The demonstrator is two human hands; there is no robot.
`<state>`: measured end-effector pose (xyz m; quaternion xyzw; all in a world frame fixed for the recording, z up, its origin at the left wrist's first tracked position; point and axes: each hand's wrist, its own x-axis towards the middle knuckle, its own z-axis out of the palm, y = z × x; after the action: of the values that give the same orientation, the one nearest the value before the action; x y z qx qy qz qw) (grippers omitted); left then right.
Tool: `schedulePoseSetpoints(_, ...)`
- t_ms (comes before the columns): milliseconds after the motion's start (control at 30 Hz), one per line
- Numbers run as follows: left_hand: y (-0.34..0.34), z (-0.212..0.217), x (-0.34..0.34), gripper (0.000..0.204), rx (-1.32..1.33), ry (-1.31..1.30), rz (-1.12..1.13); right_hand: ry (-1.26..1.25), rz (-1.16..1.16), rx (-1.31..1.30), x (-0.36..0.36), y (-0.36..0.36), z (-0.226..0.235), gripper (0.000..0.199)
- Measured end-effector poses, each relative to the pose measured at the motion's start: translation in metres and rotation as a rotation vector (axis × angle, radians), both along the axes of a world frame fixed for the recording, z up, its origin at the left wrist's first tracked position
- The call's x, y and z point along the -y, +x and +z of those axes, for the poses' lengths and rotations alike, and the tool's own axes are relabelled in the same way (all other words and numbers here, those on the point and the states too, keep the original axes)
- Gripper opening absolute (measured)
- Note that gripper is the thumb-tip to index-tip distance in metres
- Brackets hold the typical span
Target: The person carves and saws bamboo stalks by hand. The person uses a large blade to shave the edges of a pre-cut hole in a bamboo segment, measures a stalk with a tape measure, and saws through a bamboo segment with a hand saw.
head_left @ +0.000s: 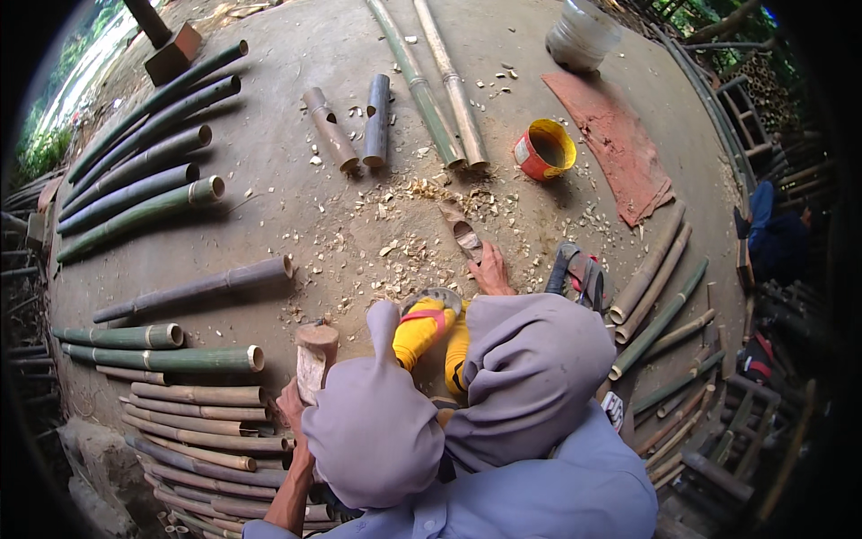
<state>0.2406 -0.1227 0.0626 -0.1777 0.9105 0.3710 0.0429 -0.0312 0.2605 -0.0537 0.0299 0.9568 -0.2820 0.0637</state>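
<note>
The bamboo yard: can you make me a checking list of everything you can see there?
Surface: bare dirt ground, strewn with wood chips.
Job's things: wooden block in the left hand; small bamboo piece at the right hand.
Clutter: bamboo poles at left, two long poles, short cut tubes, yellow can, red cloth, plastic jar, sandals.
Grippers: left hand grips the block; right hand's grip is unclear.
Cables: nothing seen.
Surroundings: stacked poles lower left, bamboo frames at right.
</note>
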Motion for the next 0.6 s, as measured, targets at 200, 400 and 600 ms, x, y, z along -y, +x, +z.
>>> schedulePoseSetpoints(200,-0.144,-0.015,-0.067,0.076,-0.132,-0.203,-0.252,-0.082,0.004,-0.057,0.02,0.019,-0.016,0.063)
schedulePoseSetpoints(400,-0.239,-0.057,-0.139,0.086,-0.018,-0.201,-0.364,0.056,0.017,-0.222,0.036,0.044,-0.035,0.063)
schedulePoseSetpoints(600,-0.251,-0.07,-0.168,0.087,0.083,-0.328,-0.458,0.046,0.013,-0.057,0.03,0.057,-0.016,0.046)
